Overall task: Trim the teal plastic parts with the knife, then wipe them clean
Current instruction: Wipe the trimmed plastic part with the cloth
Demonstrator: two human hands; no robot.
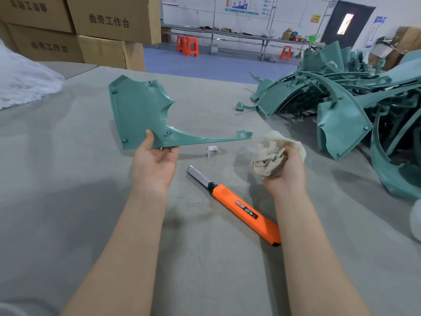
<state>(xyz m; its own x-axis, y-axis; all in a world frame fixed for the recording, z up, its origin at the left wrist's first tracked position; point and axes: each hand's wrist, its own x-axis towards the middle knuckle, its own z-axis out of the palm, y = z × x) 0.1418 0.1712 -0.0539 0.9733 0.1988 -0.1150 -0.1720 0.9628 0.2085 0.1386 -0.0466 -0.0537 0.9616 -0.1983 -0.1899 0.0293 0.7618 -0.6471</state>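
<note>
Left grip (155, 167) pinches glossy teal panel (136, 110); right grip (287, 175) clutches crumpled cloth (270, 156).

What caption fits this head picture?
Left hand holds a teal part, right hand grips a cloth, knife lies between them.

Teal part (139, 110) upright; orange knife (237, 206) lying flat, blade out; rag (271, 156) crumpled.

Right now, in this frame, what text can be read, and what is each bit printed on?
"曲奇工作台": on the upper cardboard box.
"曲奇工作台": on the lower cardboard box.
The print on the top-left box is too blurred to read.
The label on the knife handle is too small to read.
The wall posters and yellow sign are too small to read.
</note>
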